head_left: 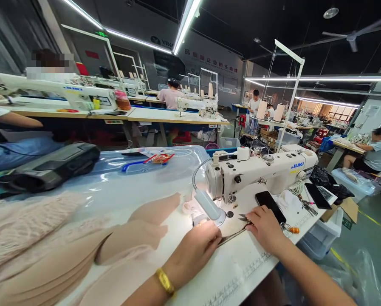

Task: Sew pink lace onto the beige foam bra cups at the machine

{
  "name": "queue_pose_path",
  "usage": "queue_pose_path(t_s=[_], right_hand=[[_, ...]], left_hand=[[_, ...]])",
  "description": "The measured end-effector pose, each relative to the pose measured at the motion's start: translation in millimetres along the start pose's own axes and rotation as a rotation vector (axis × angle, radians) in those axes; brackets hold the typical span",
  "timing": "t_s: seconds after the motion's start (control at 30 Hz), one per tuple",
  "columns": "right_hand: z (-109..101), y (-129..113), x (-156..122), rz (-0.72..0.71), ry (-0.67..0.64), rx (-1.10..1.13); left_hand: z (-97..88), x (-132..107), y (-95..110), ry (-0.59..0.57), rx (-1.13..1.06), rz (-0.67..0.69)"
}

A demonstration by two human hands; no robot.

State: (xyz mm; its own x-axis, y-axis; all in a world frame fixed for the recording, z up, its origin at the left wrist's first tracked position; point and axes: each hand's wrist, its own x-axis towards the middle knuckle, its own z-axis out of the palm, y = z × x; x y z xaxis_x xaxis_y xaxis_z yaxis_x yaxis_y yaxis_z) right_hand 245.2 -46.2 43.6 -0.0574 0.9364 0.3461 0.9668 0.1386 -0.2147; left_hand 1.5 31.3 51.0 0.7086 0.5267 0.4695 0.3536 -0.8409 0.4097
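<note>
Strip of narrow trim point(233, 235) lies stretched flat on the white sewing table point(241, 267), pinched at its near end by the left hand point(193, 250) and at its far end by the right hand point(265, 227), fingers of both closed on it. From where I stand it sits at about five o'clock from the needle, under the lamp point(209, 206) but not yet beneath the presser foot, so stitching on this piece looks not begun; small thread snips point(243, 218) lie just past the right fingertips. At nine o'clock a heap of beige fabric pieces point(50, 250) waits, too many to count. I count one Juki machine point(260, 172) at this station, one black phone point(269, 205) at two o'clock, and two thread cones point(269, 110) behind.
</note>
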Motion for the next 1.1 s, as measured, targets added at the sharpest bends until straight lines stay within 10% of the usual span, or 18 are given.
queue_pose_path(t_s=[0.23,0.63,0.97,1.1], right_hand=[[-23,14,11,0.203,0.005,-0.021],[2,-68,14,0.076,-0.243,-0.122],[-4,-24,30,0.104,-0.119,-0.204],[2,-15,45,0.102,-0.011,0.167]], left_hand=[[3.2,1,-5,0.014,0.038,-0.097],[1.8,0,-2,-0.002,-0.005,-0.181],[12.0,11,-20,0.091,0.017,-0.415],[14.7,16,-25,0.13,0.014,-0.499]])
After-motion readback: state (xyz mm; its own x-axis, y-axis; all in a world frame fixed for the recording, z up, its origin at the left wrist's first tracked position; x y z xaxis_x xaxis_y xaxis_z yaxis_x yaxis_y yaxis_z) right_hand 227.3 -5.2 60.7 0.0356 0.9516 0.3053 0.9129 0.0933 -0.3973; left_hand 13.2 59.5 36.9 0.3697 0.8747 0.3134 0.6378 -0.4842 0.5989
